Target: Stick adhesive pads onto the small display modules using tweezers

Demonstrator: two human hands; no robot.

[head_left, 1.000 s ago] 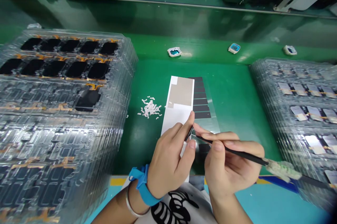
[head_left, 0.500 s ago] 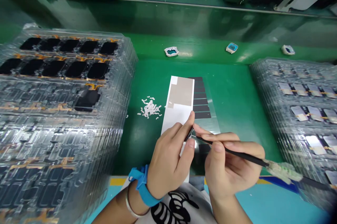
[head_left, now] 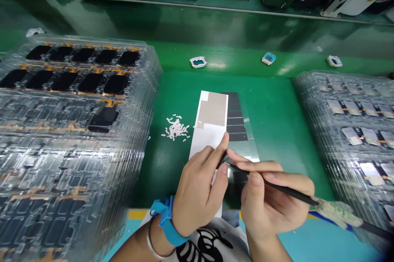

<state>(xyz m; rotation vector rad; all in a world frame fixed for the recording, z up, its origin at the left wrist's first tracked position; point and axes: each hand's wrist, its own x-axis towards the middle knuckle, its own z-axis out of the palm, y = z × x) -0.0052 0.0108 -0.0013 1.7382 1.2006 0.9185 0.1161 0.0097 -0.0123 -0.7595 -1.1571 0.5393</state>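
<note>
My left hand point(head_left: 201, 190), with a blue wrist strap point(head_left: 174, 225) and a bangle, is closed on a small dark flat part point(head_left: 222, 159) between thumb and index finger. Most of that part is hidden by the fingers. My right hand point(head_left: 273, 202) grips black tweezers point(head_left: 291, 191) like a pen, their tip at the dark part. Clear wrapping and tape point(head_left: 337, 213) cover the rear of the tweezers. Under the hands lies a white sheet point(head_left: 201, 141) with a beige patch. Beside it is a clear sheet with dark strips point(head_left: 236, 121).
Small white slips point(head_left: 177, 128) lie in a loose heap left of the sheet. Stacked clear trays of black screens point(head_left: 115, 83) stand left, more trays point(head_left: 353, 108) right. Several small watch-like frames point(head_left: 198, 62) sit behind. A shelf point(head_left: 172, 2) with boxes crosses the back.
The view has shifted slightly. My right hand and the tweezers sit a little lower and farther right. Both hands keep their holds, with the tip still at the dark part.
</note>
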